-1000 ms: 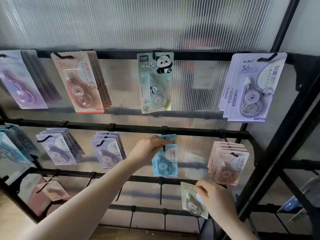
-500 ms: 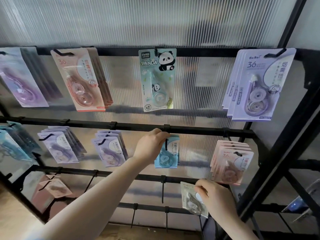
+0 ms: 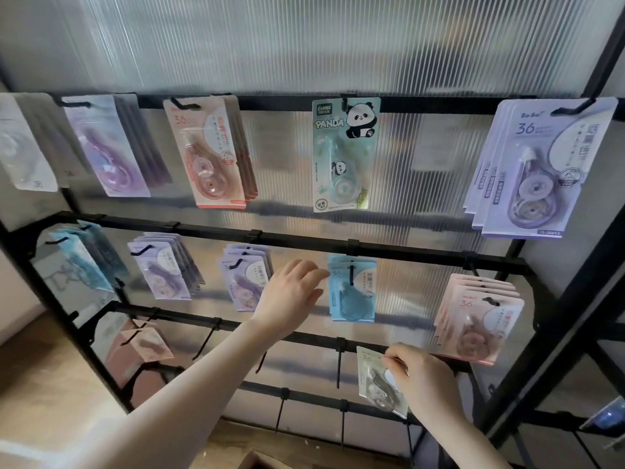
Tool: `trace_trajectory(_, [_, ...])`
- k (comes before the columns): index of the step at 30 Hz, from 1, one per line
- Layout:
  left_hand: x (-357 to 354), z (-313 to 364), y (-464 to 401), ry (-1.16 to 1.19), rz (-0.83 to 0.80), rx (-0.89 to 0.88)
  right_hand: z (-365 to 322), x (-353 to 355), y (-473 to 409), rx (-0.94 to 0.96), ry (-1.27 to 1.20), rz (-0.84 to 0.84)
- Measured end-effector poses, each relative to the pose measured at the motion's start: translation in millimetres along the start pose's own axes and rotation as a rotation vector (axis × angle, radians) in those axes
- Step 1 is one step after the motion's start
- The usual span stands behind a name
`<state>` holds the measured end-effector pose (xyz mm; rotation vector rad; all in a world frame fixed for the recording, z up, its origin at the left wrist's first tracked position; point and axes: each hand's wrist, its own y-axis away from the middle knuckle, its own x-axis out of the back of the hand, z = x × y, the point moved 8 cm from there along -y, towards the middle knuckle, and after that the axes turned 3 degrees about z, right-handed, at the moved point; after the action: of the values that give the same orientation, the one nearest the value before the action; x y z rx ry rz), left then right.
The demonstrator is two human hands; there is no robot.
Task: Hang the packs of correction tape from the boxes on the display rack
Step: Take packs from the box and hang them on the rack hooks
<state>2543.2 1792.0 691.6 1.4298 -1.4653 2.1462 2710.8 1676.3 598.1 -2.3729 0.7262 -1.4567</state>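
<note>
**Now, packs on the black rack**

Here the display rack carries a purple "BoBo 36" stack top right and a "PANDA" pack. On the middle rail hangs a blue "36" pack; the left hand, fingers relaxed, hovers just left of it. Lower right, the right hand pinches a pale "36" pack.

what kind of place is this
Probably a stationery shop or its display corner: a black rack with peg hooks, many carded correction tape packs hanging in sorted rows, such as the panda pack, and a right hand holding another pack.
</note>
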Motion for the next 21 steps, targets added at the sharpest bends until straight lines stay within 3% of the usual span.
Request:
trace_trajectory(10, [45, -64, 100, -0.11, -0.026, 0.138, -76, -41, -1, 0.106, -0.061, -0.059])
trace_trajectory(21, [74, -233, 235, -0.131, -0.065, 0.368, -204, -161, 0, 0.143, -0.017, -0.099])
